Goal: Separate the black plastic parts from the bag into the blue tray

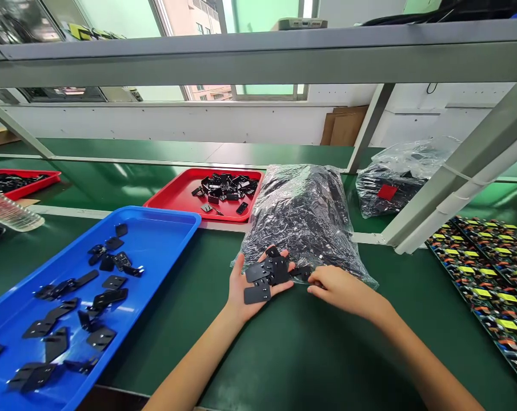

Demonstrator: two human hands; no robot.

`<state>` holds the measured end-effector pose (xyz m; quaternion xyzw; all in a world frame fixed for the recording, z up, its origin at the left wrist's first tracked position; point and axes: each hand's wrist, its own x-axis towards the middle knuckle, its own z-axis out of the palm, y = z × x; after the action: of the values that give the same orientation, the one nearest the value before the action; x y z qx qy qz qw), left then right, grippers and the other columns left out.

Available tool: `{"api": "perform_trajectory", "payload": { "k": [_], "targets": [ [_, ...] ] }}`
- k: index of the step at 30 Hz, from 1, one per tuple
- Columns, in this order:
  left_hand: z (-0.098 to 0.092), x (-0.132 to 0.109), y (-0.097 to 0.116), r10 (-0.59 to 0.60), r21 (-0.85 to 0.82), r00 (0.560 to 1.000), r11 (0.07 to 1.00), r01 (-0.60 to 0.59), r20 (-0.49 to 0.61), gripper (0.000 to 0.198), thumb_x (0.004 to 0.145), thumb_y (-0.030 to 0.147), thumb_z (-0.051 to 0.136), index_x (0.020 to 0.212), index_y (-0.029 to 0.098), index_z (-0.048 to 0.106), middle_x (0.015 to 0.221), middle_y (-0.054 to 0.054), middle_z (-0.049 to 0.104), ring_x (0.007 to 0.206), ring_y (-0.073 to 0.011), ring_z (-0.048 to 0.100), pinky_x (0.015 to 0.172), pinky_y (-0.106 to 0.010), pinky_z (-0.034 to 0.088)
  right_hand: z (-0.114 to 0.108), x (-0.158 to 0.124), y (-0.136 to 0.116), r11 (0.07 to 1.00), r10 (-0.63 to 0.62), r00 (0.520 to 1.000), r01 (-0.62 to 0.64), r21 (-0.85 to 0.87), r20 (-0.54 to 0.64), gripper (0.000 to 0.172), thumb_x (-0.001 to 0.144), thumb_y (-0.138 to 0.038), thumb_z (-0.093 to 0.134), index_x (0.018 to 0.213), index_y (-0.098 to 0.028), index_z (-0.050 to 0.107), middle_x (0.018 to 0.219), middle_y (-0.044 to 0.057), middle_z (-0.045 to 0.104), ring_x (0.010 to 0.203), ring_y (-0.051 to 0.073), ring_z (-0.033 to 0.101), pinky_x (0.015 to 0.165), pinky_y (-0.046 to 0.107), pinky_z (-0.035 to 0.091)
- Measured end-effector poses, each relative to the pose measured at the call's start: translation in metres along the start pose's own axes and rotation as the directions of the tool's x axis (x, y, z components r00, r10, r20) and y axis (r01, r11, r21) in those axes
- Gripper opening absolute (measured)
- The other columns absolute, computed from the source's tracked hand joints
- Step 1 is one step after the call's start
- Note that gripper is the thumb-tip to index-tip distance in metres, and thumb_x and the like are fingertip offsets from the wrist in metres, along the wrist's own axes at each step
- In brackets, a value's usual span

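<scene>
My left hand [240, 294] lies palm up over the green bench with its fingers spread, bearing several flat black plates with small holes [258, 294] stacked loosely on the palm. Just to the right, my right hand [335, 288] is closed in a pinch on a small black part [301, 273], close to my left fingertips. Behind both hands lies a large clear plastic bag [303, 211] filled with black parts. A blue tray [168, 216] to the left holds several similar black plates and hinged-looking pieces, scattered about.
A red tray [168, 197] with small black pieces stands beyond the blue one; another red tray [52, 178] is at far left near a clear plastic bottle [9, 211]. At right are a second bag [412, 165], a grey shelf post [451, 165] and panels of colourful small parts [489, 285].
</scene>
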<state>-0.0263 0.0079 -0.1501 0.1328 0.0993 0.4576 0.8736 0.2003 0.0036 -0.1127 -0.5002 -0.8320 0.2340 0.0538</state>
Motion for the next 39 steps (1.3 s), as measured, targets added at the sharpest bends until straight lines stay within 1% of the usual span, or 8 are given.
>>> {"api": "perform_trajectory", "payload": {
  "k": [4,8,11,17,22,31,36,39],
  "targets": [
    [-0.001,0.001,0.0,-0.004,0.009,1.0,1.0,0.004,0.002,0.06,0.088,0.055,0.032,0.13,0.015,0.044,0.142,-0.018,0.038,0.129,-0.0418,0.031,0.101,-0.062,0.022,0.015,0.013,0.001,0.94,0.112,0.983,-0.152,-0.305,-0.145,0.02,0.084,-0.023,0.055,0.101,-0.015,0.061,0.098,0.01,0.061,0.094,0.025,0.057,0.073,0.032,0.044],
    [-0.002,0.002,0.0,-0.002,0.016,1.0,1.0,0.002,0.008,0.059,0.088,0.055,0.032,0.129,0.015,0.045,0.141,-0.019,0.039,0.129,-0.0402,0.032,0.103,-0.059,0.023,0.028,0.026,0.0,0.925,0.056,0.99,-0.101,-0.367,-0.133,0.018,0.083,-0.027,0.058,0.096,-0.016,0.062,0.097,0.01,0.062,0.095,0.026,0.056,0.074,0.034,0.045],
    [-0.002,0.001,0.0,0.002,0.018,1.0,1.0,-0.001,-0.008,0.058,0.088,0.055,0.033,0.127,0.015,0.046,0.14,-0.021,0.04,0.129,-0.0391,0.034,0.103,-0.056,0.024,0.028,0.027,0.003,0.959,0.025,0.989,-0.066,-0.277,-0.149,0.012,0.085,-0.021,0.053,0.08,-0.016,0.063,0.083,0.007,0.063,0.088,0.023,0.057,0.071,0.031,0.043],
    [0.003,0.0,-0.002,-0.005,0.016,0.999,1.0,0.006,-0.052,0.057,0.088,0.051,0.036,0.133,0.015,0.039,0.139,-0.022,0.04,0.127,-0.0381,0.038,0.103,-0.055,0.025,0.002,0.013,0.0,0.979,0.052,0.939,0.02,0.204,-0.34,0.017,0.085,-0.027,0.051,0.071,-0.02,0.058,0.07,0.0,0.058,0.062,0.013,0.053,0.057,0.025,0.04],
    [0.001,0.0,-0.007,-0.033,-0.004,0.995,0.999,0.033,-0.093,0.059,0.088,0.048,0.038,0.137,0.015,0.035,0.132,-0.021,0.049,0.121,-0.0344,0.047,0.102,-0.054,0.029,0.005,0.007,-0.025,0.967,-0.057,0.847,0.179,0.181,-0.529,0.014,0.087,-0.023,0.049,0.076,-0.021,0.057,0.081,0.003,0.058,0.076,0.016,0.057,0.066,0.027,0.045],
    [-0.003,0.003,-0.009,-0.019,0.004,0.981,1.0,0.02,-0.192,0.051,0.088,0.045,0.039,0.128,0.015,0.048,0.122,-0.016,0.059,0.109,-0.0303,0.057,0.094,-0.049,0.041,0.046,0.017,-0.048,0.954,-0.297,0.799,0.268,-0.131,-0.523,0.019,0.082,-0.026,0.061,0.098,-0.015,0.06,0.092,0.01,0.061,0.089,0.025,0.056,0.079,0.039,0.048],
    [0.0,0.002,-0.007,0.013,-0.005,0.981,1.0,-0.014,-0.193,0.048,0.088,0.046,0.039,0.122,0.014,0.053,0.122,-0.017,0.059,0.114,-0.032,0.054,0.096,-0.052,0.038,0.024,0.013,-0.043,0.953,-0.24,0.791,0.302,0.018,-0.563,0.019,0.086,-0.024,0.053,0.103,-0.019,0.059,0.098,0.008,0.062,0.091,0.021,0.057,0.08,0.035,0.047],
    [0.002,0.0,-0.005,0.018,-0.006,0.989,1.0,-0.019,-0.149,0.05,0.089,0.046,0.038,0.128,0.016,0.048,0.128,-0.017,0.054,0.118,-0.0335,0.051,0.096,-0.053,0.038,0.004,0.004,-0.027,0.989,-0.099,0.875,0.141,0.053,-0.473,0.019,0.089,-0.028,0.046,0.08,-0.021,0.061,0.079,0.004,0.062,0.076,0.018,0.058,0.065,0.029,0.045]
  ]
}}
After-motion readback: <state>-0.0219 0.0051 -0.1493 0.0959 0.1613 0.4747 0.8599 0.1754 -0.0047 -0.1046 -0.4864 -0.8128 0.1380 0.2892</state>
